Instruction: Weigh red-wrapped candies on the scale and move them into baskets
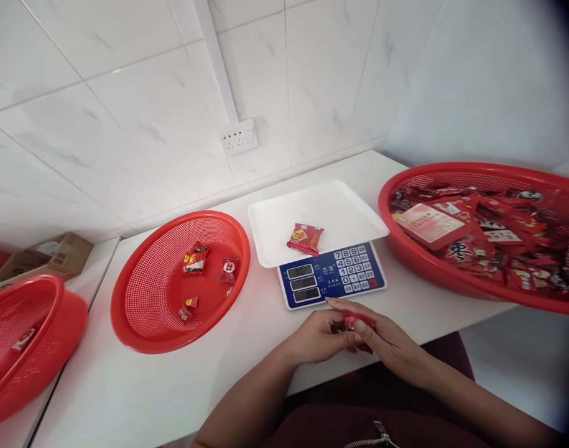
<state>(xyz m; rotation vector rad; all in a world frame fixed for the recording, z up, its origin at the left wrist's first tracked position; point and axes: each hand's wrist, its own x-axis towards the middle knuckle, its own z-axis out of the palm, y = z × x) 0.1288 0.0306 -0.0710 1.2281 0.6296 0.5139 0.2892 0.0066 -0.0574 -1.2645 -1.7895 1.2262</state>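
Observation:
At the table's front edge, my left hand [316,337] and my right hand [390,341] come together around a small red packet [359,320]. Both are closed on it, and the fingers hide much of it. Just beyond them stands a blue-and-white digital weighing scale [333,274] with a keypad and three displays. One red snack packet [305,239] with a yellow label lies on the scale's white tray [344,208], near its front edge.
On the right, a large red basket [421,267] is heaped with red packets. Another red basket [144,286] holds several small packets. Farther left are a third red basket [55,336] and a cardboard box [74,249]. A tiled wall with a socket [240,137] backs the white table [139,392].

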